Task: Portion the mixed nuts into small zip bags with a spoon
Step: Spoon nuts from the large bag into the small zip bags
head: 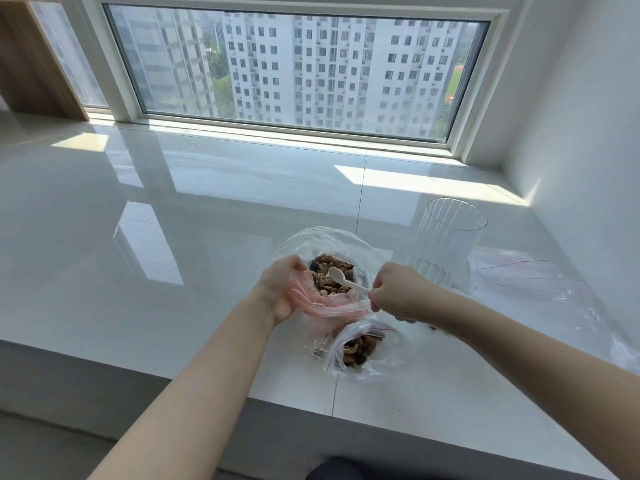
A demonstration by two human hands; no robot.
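A glossy white tiled ledge [173, 237] runs beneath the window [294, 71]; on it, right, stands a ribbed clear plastic cup [450, 244] beside empty zip bags [526, 275]; the large zip bag of mixed nuts [332, 275] sits centre, its mouth gripped by the left hand [280, 292], fingers curled round the rim; nearer, a small filled zip bag [363, 348] lies open; the right hand [394, 292] pinches the white plastic spoon [346, 280], bowl over the nuts.

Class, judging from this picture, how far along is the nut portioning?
Done: one small clear zip bag holds nuts. In hand: the left hand holds open the big clear bag of mixed nuts; the right hand dips the white plastic spoon. Left: empty zip bags.
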